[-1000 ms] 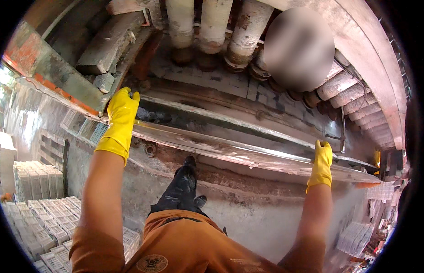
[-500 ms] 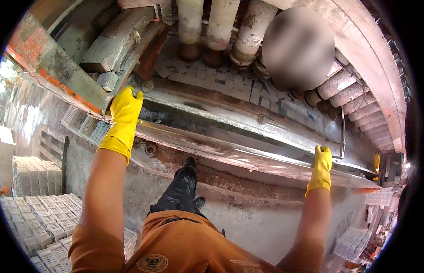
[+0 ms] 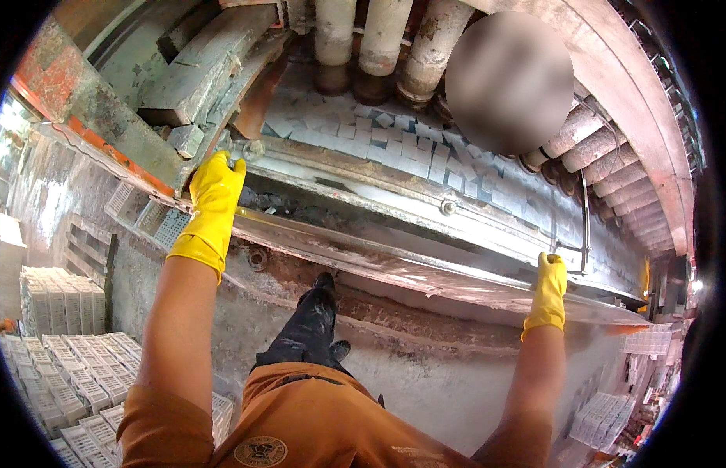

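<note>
My left hand (image 3: 216, 195), in a yellow rubber glove, is closed at the left end of a long trough on the machine. Its fingers curl over the edge beside a grey block (image 3: 186, 140). Over on the right, my right hand (image 3: 550, 287), gloved the same way, is closed on the upper rim of a long, wet side panel (image 3: 378, 261). The panel stretches between both hands along the machine's near side. What lies under the curled fingers is mostly hidden. Behind the panel runs a pale metal rail (image 3: 355, 187).
Rows of thick cylinders (image 3: 382, 39) stand over a bed strewn with square tile pieces (image 3: 371, 144). A bent metal bracket (image 3: 585, 226) rises near my right hand. Stacked white crates (image 3: 90, 374) fill the lower left; more crates (image 3: 602, 417) stand lower right. A wooden pallet (image 3: 86, 249) leans at left.
Both hands stay in place. The cylinders have shifted over the bed, and more tile pieces show at the right. The rail behind the panel looks brighter, and the bracket sits slightly lower.
</note>
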Tool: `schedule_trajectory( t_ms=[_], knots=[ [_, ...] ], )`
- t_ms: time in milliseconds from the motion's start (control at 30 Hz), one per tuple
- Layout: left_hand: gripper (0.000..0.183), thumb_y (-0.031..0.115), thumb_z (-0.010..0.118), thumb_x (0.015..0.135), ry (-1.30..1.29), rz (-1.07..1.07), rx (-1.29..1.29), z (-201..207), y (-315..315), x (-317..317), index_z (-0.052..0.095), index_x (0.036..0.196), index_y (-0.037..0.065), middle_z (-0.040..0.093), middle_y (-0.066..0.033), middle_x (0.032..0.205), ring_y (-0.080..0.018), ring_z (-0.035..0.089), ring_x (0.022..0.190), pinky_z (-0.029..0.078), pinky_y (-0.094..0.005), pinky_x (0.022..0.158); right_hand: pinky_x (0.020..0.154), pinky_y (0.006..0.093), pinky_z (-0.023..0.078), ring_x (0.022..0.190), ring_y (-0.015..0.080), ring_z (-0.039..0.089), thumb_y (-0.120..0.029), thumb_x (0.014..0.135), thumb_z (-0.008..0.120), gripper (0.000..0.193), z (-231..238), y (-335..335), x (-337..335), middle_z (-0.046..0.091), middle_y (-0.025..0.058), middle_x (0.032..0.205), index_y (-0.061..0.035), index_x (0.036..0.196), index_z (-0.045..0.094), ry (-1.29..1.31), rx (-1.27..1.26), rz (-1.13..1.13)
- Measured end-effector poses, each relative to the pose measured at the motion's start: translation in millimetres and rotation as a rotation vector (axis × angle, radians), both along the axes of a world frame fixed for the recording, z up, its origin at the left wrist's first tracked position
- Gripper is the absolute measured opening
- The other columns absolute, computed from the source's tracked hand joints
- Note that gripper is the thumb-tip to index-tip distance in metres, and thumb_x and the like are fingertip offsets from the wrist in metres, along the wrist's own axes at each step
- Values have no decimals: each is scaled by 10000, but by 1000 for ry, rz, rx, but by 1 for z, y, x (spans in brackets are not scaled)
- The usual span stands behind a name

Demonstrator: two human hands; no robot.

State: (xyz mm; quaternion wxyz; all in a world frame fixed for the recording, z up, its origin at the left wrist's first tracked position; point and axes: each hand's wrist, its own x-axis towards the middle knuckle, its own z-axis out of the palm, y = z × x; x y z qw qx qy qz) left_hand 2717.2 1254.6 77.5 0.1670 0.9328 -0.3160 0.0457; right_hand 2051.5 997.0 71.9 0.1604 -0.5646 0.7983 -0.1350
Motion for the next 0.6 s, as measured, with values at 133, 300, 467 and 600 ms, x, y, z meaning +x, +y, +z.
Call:
schedule_trajectory(
  t_ms=[133,300,467,600],
  knots=[
    [493,454,673,888,12,13,12,3,2,-5,694,1208,79,713,-187,1162,-366,666,1100,518,-439,944,502,407,571,559,311,689,-404,950,615,437,-10,2,-11,700,182,840,-6,1125,654,35,-47,43],
    [490,451,677,887,3,8,9,0,7,-4,691,1206,80,717,-190,1142,-371,671,1085,522,-438,929,504,410,573,570,304,688,-397,947,617,431,-4,12,-1,697,177,844,0,1110,662,-30,-26,9],
    [483,451,679,886,0,-2,-15,-6,9,-2,693,1198,84,719,-191,1127,-370,674,1073,524,-441,917,508,415,575,582,299,686,-394,944,612,430,-2,19,-3,697,175,855,2,1103,669,-3,-46,21],
    [479,449,678,888,-6,-6,-12,-5,8,-4,694,1197,82,718,-192,1130,-370,674,1074,524,-441,918,510,412,575,587,294,684,-397,944,611,433,0,21,-1,695,168,849,2,1102,669,-28,-35,-2]
  ],
)
